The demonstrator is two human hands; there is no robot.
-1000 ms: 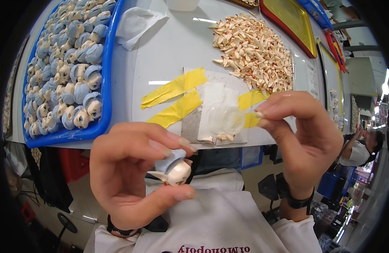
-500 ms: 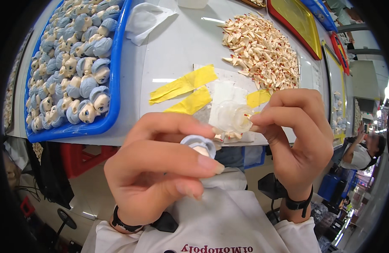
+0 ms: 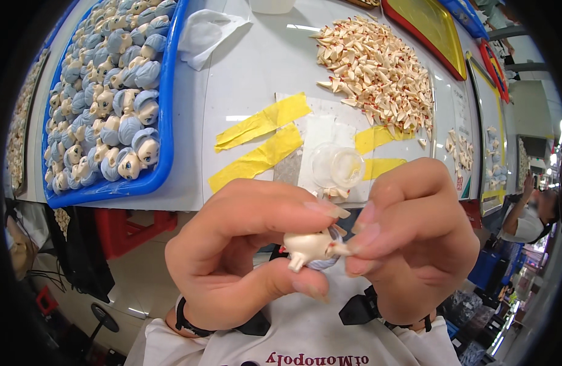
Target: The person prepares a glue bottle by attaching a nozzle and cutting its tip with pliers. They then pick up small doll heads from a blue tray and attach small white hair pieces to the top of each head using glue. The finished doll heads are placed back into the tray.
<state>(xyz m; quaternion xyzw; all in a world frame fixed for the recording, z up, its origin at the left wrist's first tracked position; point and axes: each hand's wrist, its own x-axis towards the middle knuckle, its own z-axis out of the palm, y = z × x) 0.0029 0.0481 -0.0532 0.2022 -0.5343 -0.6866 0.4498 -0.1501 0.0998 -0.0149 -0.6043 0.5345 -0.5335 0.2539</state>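
Observation:
My left hand (image 3: 226,250) is closed around a small doll head (image 3: 308,246) with a cream surface and blue-grey hair, tilted between thumb and fingers. My right hand (image 3: 421,244) pinches a small cream pointed piece (image 3: 341,249) against the head's right side. Its far end is hidden by the fingertips. Just beyond the hands stands a small clear plastic cup (image 3: 345,168) on a white paper sheet (image 3: 320,131), with a few cream pieces by its near edge.
A blue tray (image 3: 166,116) at the left holds many similar doll heads. Beyond my right hand lies a heap of cream pointed pieces with red ends (image 3: 378,73). Yellow tape strips (image 3: 263,125) hold the sheet's surroundings. A yellow tray (image 3: 430,30) lies far right; another person (image 3: 528,213) is at right.
My right hand has moved from beside the cup down and left to the doll head, bringing a cream piece against it. The left hand has turned the head, showing its cream side.

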